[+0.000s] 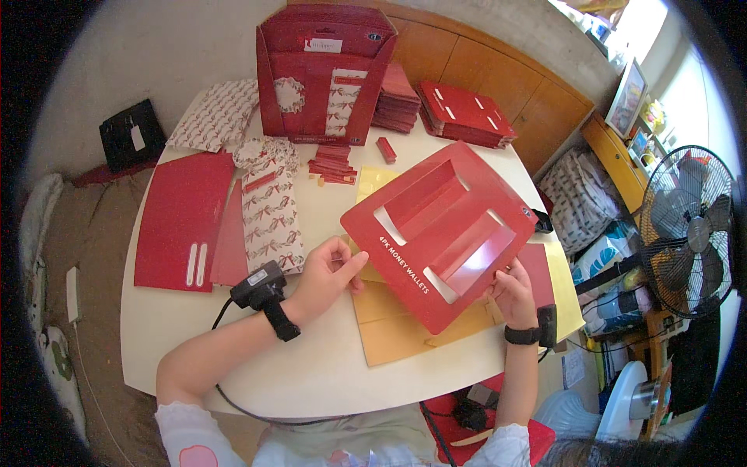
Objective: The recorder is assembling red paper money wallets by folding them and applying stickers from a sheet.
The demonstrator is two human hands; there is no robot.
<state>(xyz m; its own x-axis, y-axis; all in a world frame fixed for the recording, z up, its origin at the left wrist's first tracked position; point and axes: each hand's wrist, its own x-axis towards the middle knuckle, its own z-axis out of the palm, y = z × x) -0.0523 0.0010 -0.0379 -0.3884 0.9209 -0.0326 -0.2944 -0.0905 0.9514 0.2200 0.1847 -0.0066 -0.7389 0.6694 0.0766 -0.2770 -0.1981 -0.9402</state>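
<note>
A red card panel [467,210] with two folded recesses and white slots hangs tilted above the right half of the table. My right hand [513,292] grips its lower right edge between thumb and fingers. My left hand [334,268] is beside the panel's left edge, fingers curled and thumb tip close to the card. Whatever it may hold is hidden. Below the panel lies a yellow-tan sheet [389,335]. Left of that hand rests a stack of patterned white wallets [271,210] with red bows. A red display box [311,78] stands upright at the back.
Red strips [333,163] lie mid-table, near a small red bundle [386,150]. Red panels [183,222] lie at left, with patterned sheets [214,117] behind. Stacks of red card [467,114] sit at back right. A black fan [692,229] stands right of the table.
</note>
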